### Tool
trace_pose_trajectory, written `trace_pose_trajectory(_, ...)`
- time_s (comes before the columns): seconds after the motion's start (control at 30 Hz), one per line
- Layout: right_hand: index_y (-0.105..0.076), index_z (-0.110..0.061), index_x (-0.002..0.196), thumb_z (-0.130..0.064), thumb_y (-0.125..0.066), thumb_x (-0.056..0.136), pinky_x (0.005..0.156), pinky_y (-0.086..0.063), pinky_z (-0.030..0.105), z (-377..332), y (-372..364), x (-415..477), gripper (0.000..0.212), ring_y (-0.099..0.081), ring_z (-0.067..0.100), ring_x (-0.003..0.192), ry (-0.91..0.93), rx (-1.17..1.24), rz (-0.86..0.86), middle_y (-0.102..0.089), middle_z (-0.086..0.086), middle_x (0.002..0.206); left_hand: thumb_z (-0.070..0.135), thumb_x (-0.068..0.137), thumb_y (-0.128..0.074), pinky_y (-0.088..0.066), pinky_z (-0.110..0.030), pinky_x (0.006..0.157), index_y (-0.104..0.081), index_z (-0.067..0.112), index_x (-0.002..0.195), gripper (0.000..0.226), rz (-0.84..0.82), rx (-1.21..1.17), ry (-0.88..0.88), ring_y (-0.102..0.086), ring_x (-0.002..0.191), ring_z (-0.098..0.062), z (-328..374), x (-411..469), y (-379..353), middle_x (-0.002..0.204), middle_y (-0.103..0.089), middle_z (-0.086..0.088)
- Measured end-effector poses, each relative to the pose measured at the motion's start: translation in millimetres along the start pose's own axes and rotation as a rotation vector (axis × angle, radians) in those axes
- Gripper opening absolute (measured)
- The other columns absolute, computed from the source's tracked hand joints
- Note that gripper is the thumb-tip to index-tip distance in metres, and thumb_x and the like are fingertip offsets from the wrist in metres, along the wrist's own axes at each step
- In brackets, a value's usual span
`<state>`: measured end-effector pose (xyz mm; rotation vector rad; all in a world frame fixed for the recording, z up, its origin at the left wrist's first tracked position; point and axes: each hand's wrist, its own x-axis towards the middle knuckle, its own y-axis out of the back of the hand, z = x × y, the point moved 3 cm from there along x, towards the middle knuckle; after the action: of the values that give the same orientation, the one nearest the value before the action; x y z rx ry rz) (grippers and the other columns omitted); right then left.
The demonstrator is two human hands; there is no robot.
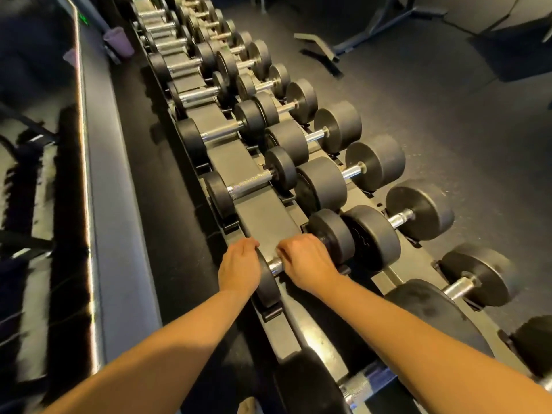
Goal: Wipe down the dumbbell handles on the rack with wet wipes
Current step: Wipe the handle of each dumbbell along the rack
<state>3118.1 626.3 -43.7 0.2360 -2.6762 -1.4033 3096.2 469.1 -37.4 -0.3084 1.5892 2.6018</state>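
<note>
— As the head view looks down the rack (264, 212), what do the hands hold?

— Both are on one dumbbell (332, 234) in the upper row, the one nearest the person among those fully in view. The right hand (307, 262) is clenched round its handle (274, 266), knuckles up, and covers most of the bar. Only a short chrome stretch shows, between the two hands.

— And the left?

— The left hand (240, 265) grips the left disc (266, 289), with its fingers curled over the top rim and the palm against the outer face.

— Is there a wipe under the right palm?

— I cannot tell; the fingers hide whatever lies against the bar.

— Where does the dumbbell sit?

— It sits in its cradle on the rack, just beside a larger dumbbell (418, 215) of the lower row. The next upper-row dumbbell (251, 183) lies further along, apart from both hands. More pairs run away up the frame, above a dark floor (448, 100).
</note>
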Motion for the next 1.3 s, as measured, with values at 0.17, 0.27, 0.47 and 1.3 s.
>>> trace_pose_trajectory(0.17, -0.072, -0.024, 0.115, -0.013, -0.061, 0.093, 0.111, -0.040, 0.033, 1, -6, -14, 0.027, -0.061, 0.011, 0.105, 0.177, 0.120, -0.071, -0.073, -0.005, 0.111, 0.022, 0.109, -0.036, -0.038, -0.033, 0.091, -0.066, 0.021, 0.123, 0.034, 0.014, -0.053, 0.024, -0.054, 0.121, -0.024, -1, 1, -4, 0.130, -0.063, -0.005)
trace_pose_trajectory(0.27, -0.071, -0.025, 0.116, -0.013, -0.071, 0.083, 0.108, -0.041, 0.033, 26, 9, -17, 0.035, -0.061, 0.017, 0.108, 0.124, -0.086, -0.001, -0.073, -0.003, 0.107, 0.021, 0.109, -0.036, -0.032, -0.028, 0.090, -0.066, 0.020, 0.125, 0.034, 0.017, -0.097, 0.056, -0.053, 0.123, -0.022, -3, 1, -5, 0.133, -0.062, -0.004)
trace_pose_trajectory(0.47, -0.068, -0.015, 0.087, -0.012, -0.079, 0.071, 0.063, -0.042, 0.034, -16, 6, -29, 0.020, -0.055, 0.024, 0.081, 0.020, -0.242, 0.138, -0.061, 0.003, 0.086, 0.023, 0.108, -0.028, -0.038, -0.034, 0.094, -0.068, 0.021, 0.125, 0.043, 0.005, -0.155, 0.088, -0.054, 0.123, -0.023, 4, -1, 0, 0.134, -0.062, -0.003)
trace_pose_trajectory(1.3, -0.071, -0.023, 0.075, -0.022, -0.069, 0.094, 0.069, -0.061, 0.036, 5, 5, -36, 0.019, -0.070, 0.017, 0.072, -0.898, 0.688, 0.325, -0.071, -0.001, 0.072, 0.015, 0.105, -0.031, -0.040, -0.044, 0.109, -0.064, 0.012, 0.128, 0.040, -0.134, -0.113, -0.073, -0.050, 0.128, -0.026, 10, 3, 10, 0.134, -0.060, -0.008)
